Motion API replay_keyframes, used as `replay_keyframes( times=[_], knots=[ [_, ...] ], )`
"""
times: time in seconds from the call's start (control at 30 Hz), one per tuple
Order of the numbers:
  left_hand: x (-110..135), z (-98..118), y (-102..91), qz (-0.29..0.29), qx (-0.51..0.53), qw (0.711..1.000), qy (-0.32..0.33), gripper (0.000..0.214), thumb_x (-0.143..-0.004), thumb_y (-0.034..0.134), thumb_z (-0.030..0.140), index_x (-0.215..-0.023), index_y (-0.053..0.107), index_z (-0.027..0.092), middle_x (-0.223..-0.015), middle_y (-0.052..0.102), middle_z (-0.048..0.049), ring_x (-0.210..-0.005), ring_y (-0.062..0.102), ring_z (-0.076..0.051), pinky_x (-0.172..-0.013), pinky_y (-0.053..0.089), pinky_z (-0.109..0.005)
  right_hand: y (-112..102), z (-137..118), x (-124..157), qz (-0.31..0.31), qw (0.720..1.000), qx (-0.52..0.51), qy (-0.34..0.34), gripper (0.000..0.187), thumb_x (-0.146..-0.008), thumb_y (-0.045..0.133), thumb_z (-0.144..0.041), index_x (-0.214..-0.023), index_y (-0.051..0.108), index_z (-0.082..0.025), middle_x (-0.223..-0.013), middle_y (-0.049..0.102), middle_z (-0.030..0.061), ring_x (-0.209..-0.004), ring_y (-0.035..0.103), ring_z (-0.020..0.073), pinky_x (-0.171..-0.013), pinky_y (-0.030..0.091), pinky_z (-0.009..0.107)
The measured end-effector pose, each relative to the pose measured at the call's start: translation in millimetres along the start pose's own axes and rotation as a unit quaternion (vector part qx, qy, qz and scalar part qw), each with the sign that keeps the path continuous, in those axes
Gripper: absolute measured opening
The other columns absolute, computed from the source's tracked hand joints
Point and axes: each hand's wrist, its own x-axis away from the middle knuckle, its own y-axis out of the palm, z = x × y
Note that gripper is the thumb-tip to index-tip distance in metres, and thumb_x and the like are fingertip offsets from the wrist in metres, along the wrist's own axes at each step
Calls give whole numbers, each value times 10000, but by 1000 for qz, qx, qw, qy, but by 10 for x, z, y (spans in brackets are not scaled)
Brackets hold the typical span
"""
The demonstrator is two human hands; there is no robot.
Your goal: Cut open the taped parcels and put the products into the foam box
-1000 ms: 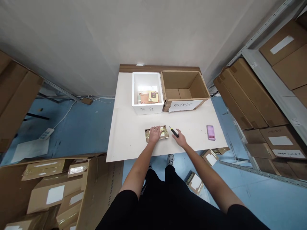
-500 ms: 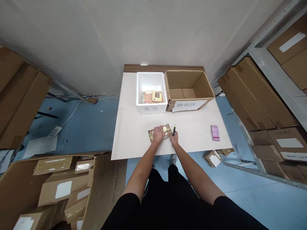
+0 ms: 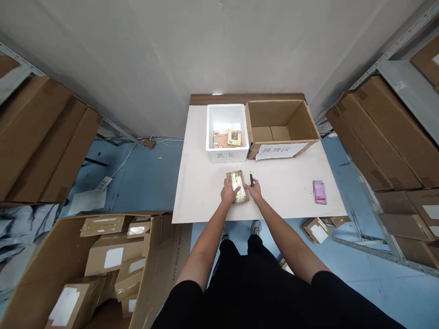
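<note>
A small cardboard package point(image 3: 242, 194) wrapped in shiny tape lies near the front middle of the white table, its long side pointing away from me. My left hand point(image 3: 227, 192) grips its left edge, with the thumb over the top. At the package's right edge is my right hand point(image 3: 255, 188), closed around a slim black-and-yellow tool that looks like a utility knife point(image 3: 252, 180), tip pointing away. The right fingertips touch or nearly touch the package; exact contact is too small to tell.
Behind the package stand a white foam box point(image 3: 227, 156) with several small packets inside and an open cardboard box point(image 3: 254, 151) with a paper label. A pixelated pink item point(image 3: 319, 192) lies at the table's right. A large carton point(image 3: 161, 256) of parcels sits lower left; shelves flank both sides.
The package has been turned from lying slantwise to pointing lengthwise away from me. My left hand has shifted from its top to its left edge. The view has swung slightly left.
</note>
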Motion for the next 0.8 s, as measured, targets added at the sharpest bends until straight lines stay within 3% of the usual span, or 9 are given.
replay_keyframes(
  times=[0.1,0.2,0.27,0.4,0.6,0.7,0.8],
  knots=[
    [-42,-20,-100,21,-44,993,105,645,-1007,523,388,-1625,407,244,-1709,357,-137,-1436,489,-366,-1100,472,-472,-109,237,315,-14,1000,12,13,920,-594,853,-567,-1369,534,-185,-807,622,-55,-808,651,207,-779,543,314],
    [-78,-128,-199,-82,-96,946,300,663,-853,670,213,-1504,573,298,-1642,477,-73,-1571,306,-334,-1220,353,-472,-176,371,461,7,998,67,16,874,-620,823,-569,-1361,543,-199,-850,654,-42,-817,660,214,-786,540,318],
    [-90,-203,-244,-142,-124,913,361,730,-781,727,204,-1488,585,315,-1623,492,-68,-1593,259,-341,-1259,282,-494,-187,359,430,28,995,95,19,853,-638,807,-572,-1365,547,-209,-917,685,-18,-846,672,223,-790,540,320],
    [-87,-262,-270,-120,-161,918,341,800,-731,827,288,-1491,577,297,-1539,526,-124,-1545,303,-400,-1280,176,-550,-85,124,133,45,990,131,22,853,-623,833,-561,-1355,567,-214,-1016,725,27,-903,684,244,-808,538,327],
    [-68,-145,-168,-33,-148,964,219,533,-838,805,384,-1331,665,235,-1297,606,-140,-1309,508,-344,-1177,333,-478,197,-322,-294,-13,983,180,-29,758,-677,839,-534,-1333,567,-269,-1022,743,16,-937,689,247,-818,530,330],
    [-70,-79,-120,-27,-129,974,183,528,-818,823,322,-1304,646,215,-1300,613,-132,-1285,531,-335,-1192,312,-485,111,-410,-285,-44,982,176,-44,622,-815,720,-568,-1328,561,-254,-881,728,-12,-800,694,216,-744,529,307],
    [-68,-53,-96,-27,-110,979,172,508,-820,815,282,-1288,632,208,-1312,624,-136,-1302,539,-333,-1225,271,-493,-129,-403,-112,-107,980,156,-56,436,-968,521,-530,-1308,554,-259,-743,686,-58,-651,688,172,-671,525,267]
  ],
)
